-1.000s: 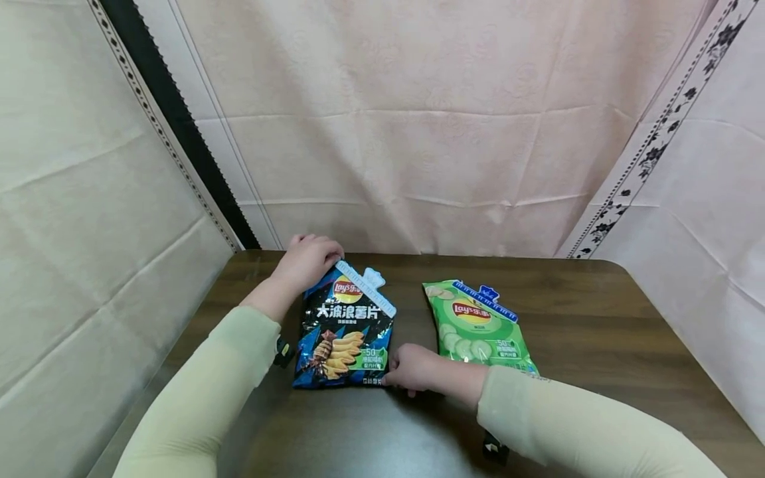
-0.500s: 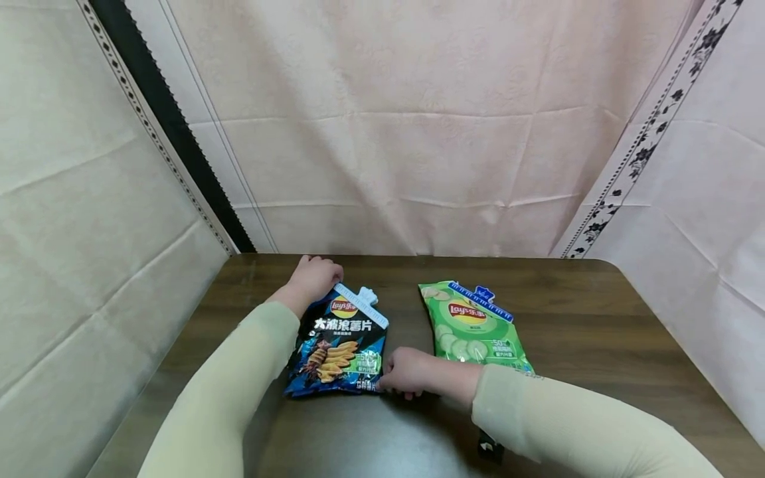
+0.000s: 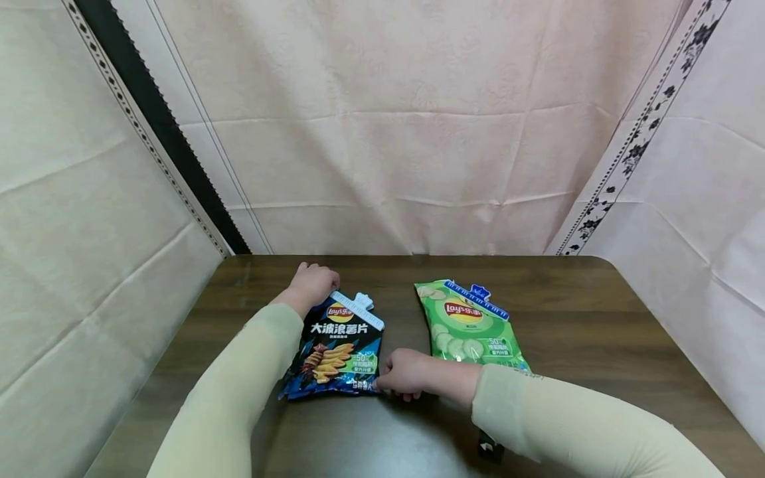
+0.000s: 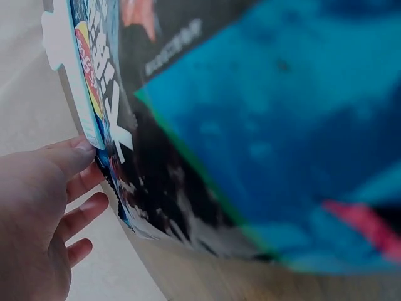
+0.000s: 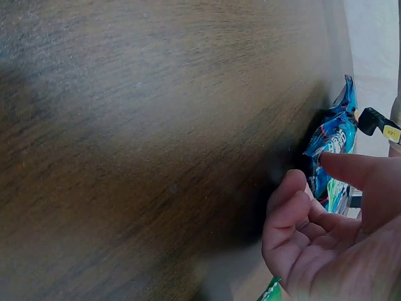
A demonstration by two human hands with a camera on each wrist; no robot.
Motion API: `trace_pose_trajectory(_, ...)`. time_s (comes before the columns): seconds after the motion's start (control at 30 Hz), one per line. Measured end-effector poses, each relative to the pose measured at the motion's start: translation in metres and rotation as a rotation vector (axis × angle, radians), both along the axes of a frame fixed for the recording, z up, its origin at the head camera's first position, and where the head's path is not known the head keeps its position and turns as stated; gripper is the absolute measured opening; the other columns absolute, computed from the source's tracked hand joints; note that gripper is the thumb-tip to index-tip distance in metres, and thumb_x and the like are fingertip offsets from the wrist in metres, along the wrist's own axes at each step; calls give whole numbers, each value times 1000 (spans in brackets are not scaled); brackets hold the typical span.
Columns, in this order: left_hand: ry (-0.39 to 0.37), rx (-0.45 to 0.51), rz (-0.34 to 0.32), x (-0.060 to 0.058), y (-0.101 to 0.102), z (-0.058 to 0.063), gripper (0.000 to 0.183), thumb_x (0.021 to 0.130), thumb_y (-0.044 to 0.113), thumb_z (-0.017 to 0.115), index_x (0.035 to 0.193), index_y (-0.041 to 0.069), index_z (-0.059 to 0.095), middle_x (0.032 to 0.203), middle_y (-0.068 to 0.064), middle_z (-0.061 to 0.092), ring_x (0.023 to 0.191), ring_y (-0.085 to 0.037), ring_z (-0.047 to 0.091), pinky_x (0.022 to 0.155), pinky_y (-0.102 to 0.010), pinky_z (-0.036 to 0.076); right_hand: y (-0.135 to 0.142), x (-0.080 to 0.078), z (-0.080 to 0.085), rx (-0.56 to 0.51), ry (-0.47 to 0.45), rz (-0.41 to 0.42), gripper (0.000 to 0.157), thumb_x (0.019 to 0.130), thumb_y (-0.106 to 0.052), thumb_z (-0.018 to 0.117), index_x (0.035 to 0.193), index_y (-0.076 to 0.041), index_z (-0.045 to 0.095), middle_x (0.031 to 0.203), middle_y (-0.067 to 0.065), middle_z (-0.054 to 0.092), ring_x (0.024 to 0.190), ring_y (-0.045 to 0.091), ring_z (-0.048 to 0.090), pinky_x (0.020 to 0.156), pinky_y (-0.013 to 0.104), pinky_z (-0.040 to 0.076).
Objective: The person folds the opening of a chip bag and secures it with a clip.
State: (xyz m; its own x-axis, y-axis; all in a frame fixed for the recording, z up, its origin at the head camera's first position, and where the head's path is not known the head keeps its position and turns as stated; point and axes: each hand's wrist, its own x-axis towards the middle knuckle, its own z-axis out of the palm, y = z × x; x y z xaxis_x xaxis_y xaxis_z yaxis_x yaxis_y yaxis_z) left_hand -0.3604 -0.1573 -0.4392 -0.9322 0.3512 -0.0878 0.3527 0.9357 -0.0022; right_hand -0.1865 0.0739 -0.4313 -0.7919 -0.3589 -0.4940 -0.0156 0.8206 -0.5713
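Observation:
A black and blue bag of potato chips (image 3: pixel 335 355) lies left of the middle on the table, a pale blue sealing clip (image 3: pixel 360 310) slanting across its top. My left hand (image 3: pixel 313 285) pinches the bag's upper left corner at the clip's end; in the left wrist view the thumb presses on the clip (image 4: pixel 78 94) while the other fingers are behind the edge. At the lower right corner, my right hand (image 3: pixel 408 373) pinches the bag. The right wrist view shows its thumb on the bag (image 5: pixel 335 141) and the other fingers curled.
A green bag of potato chips (image 3: pixel 469 328) with a dark blue clip (image 3: pixel 476 300) lies to the right, partly behind my right forearm. Brown wooden table (image 3: pixel 597 372) surrounds both bags. Pale cloth curtains (image 3: pixel 382 133) hang behind and at both sides.
My left hand has come down toward me, and the top of the black and blue bag has lowered with it. The right hand stays at the lower corner; the head view has shifted slightly.

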Motion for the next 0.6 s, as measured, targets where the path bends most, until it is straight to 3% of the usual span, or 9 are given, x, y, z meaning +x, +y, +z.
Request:
trace_pose_trajectory(0.43, -28, 37, 37, 1, -6, -1, 17, 101, 24, 59, 110, 19, 73, 111, -3, 70, 103, -27, 55, 100, -49, 33, -1, -3, 0, -31, -25, -5, 26, 93, -35, 69, 82, -12, 65, 71, 6, 63, 57, 18, 58, 51, 29, 47)
trace_pose_trajectory(0.6, -32, 74, 70, 3, -8, 0, 19, 101, 25, 59, 114, 17, 72, 115, -7, 69, 107, -30, 56, 102, -52, 32, 4, -4, 5, -93, -21, 0, 26, 94, -34, 68, 84, -10, 66, 71, 8, 64, 56, 19, 59, 51, 31, 49)
